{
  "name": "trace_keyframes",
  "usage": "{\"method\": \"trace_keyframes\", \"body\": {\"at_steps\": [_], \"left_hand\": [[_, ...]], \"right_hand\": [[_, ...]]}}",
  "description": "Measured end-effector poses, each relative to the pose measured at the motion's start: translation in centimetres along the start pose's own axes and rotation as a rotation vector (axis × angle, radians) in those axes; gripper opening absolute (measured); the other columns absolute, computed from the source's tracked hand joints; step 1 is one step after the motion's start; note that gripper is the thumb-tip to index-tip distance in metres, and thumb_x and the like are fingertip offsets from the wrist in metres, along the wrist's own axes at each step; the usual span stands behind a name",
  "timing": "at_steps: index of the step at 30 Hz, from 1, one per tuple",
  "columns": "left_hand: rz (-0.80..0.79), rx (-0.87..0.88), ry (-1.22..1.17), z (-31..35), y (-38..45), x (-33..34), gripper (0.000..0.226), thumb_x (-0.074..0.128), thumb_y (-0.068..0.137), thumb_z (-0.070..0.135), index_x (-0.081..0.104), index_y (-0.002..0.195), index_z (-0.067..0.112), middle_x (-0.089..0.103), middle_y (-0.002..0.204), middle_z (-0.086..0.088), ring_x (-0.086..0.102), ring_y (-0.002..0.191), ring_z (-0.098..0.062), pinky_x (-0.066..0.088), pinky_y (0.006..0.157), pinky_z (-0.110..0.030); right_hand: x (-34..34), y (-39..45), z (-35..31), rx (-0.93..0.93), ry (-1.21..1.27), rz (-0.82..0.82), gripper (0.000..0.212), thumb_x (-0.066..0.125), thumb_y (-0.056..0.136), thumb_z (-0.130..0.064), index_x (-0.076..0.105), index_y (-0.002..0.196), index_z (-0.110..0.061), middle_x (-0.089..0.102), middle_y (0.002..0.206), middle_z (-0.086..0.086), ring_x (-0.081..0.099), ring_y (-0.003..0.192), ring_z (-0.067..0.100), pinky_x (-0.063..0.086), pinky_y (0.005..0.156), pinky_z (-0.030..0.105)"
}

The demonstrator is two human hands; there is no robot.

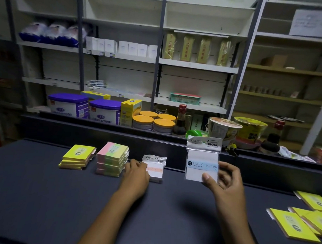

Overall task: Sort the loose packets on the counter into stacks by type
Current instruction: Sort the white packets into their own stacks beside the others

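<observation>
My right hand (225, 182) holds up a white packet with a blue band (201, 159) above the counter, thumb on its lower front, fingers behind. My left hand (136, 174) rests on the left edge of a stack of white packets with an orange band (155, 169) lying on the dark counter (44, 200). Left of that stand a stack of pink-and-green packets (112, 159) and a stack of yellow packets (77, 156). Several loose yellow packets (299, 218) lie scattered at the right edge of the counter.
A raised dark ledge (156, 138) runs along the back of the counter. Behind it stand purple-lidded tubs (84, 106), orange-lidded tins (153, 119), dark sauce bottles (180, 120) and instant noodle cups (236, 130). Shelves with boxes and bags fill the background.
</observation>
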State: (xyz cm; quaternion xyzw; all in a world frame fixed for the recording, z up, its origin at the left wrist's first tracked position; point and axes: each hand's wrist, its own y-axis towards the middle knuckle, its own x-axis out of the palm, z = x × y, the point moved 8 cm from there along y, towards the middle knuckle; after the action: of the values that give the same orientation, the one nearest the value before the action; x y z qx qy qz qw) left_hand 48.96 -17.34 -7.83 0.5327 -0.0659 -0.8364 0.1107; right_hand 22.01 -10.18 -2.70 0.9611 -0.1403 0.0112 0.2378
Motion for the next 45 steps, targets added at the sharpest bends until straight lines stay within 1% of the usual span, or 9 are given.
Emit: {"method": "trace_keyframes", "body": {"at_steps": [6,10,15,24,29,34,39,41,45], "left_hand": [[0.177,0.102,0.063,1.0,-0.1,-2.9,0.035,0.047,0.096,0.035,0.054,0.128,0.021,0.050,0.124,-0.001,0.047,0.116,-0.021,0.043,0.091,-0.033],[0.278,0.228,0.161,2.7,0.1,-4.9,0.034,0.049,0.094,0.044,0.055,0.122,0.025,0.056,0.118,0.002,0.052,0.109,-0.018,0.043,0.085,-0.031],[0.321,0.272,0.061,2.2,-0.2,-5.0,0.026,0.050,0.093,0.043,0.059,0.114,0.032,0.059,0.111,0.012,0.055,0.104,-0.010,0.046,0.084,-0.028],[0.342,0.267,0.059,1.7,-0.6,-4.9,0.025,0.050,0.094,0.043,0.058,0.115,0.031,0.055,0.113,0.009,0.051,0.105,-0.011,0.041,0.082,-0.026],[0.339,0.270,0.033,1.8,-0.9,-4.9,0.023,0.049,0.095,0.041,0.058,0.114,0.031,0.053,0.113,0.009,0.050,0.104,-0.010,0.042,0.082,-0.025],[0.338,0.280,0.025,2.0,-0.9,-4.5,0.021,0.050,0.095,0.042,0.058,0.112,0.032,0.053,0.113,0.011,0.051,0.104,-0.009,0.043,0.081,-0.024],[0.297,0.288,0.018,2.8,-1.2,-4.0,0.022,0.052,0.094,0.043,0.058,0.113,0.032,0.054,0.114,0.010,0.052,0.105,-0.010,0.042,0.079,-0.024],[0.268,0.302,0.022,3.5,-1.3,-3.8,0.023,0.052,0.094,0.043,0.057,0.113,0.032,0.053,0.114,0.011,0.051,0.108,-0.010,0.042,0.078,-0.024],[0.231,0.352,-0.005,7.0,-2.5,-3.6,0.023,0.054,0.092,0.043,0.059,0.111,0.031,0.056,0.112,0.010,0.052,0.112,-0.012,0.046,0.080,-0.029]], "right_hand": [[0.8,1.4,0.1,-0.005,-0.020,-0.018,0.046,0.075,0.083,0.000,0.052,0.109,-0.030,0.073,0.099,-0.010,0.071,0.097,0.005,0.060,0.079,0.028],[1.9,2.9,-0.1,-0.021,-0.089,-0.072,0.056,0.075,0.083,0.001,0.049,0.119,-0.033,0.066,0.105,-0.007,0.072,0.093,0.004,0.060,0.071,0.023],[3.9,4.3,2.1,0.090,-0.289,-0.221,0.035,0.076,0.083,-0.001,0.061,0.102,-0.026,0.067,0.107,0.004,0.070,0.096,0.022,0.061,0.083,0.042],[3.9,5.4,8.1,0.302,-0.497,-0.337,0.028,0.082,0.079,-0.010,0.069,0.101,-0.022,0.068,0.110,0.004,0.064,0.109,0.024,0.052,0.099,0.045],[3.7,5.5,8.7,0.233,-0.738,-0.351,0.025,0.080,0.081,-0.027,0.072,0.105,-0.028,0.070,0.103,0.001,0.062,0.102,0.022,0.051,0.095,0.037],[3.6,5.1,8.7,0.130,-0.978,-0.378,0.025,0.072,0.086,-0.043,0.068,0.110,-0.038,0.042,0.096,-0.009,0.036,0.101,0.016,0.032,0.085,0.026],[3.5,4.3,7.3,0.062,-0.957,-0.407,0.030,0.067,0.090,-0.044,0.064,0.119,-0.034,0.048,0.104,-0.004,0.050,0.106,0.014,0.044,0.092,0.030],[2.6,4.1,5.9,0.016,-0.962,-0.396,0.032,0.066,0.091,-0.044,0.059,0.120,-0.033,0.050,0.107,-0.007,0.054,0.100,0.009,0.047,0.087,0.028],[-1.4,2.6,3.6,-0.055,-1.195,-0.462,0.036,0.063,0.090,-0.047,0.049,0.121,-0.036,0.051,0.116,-0.014,0.055,0.107,0.009,0.051,0.085,0.031]]}}
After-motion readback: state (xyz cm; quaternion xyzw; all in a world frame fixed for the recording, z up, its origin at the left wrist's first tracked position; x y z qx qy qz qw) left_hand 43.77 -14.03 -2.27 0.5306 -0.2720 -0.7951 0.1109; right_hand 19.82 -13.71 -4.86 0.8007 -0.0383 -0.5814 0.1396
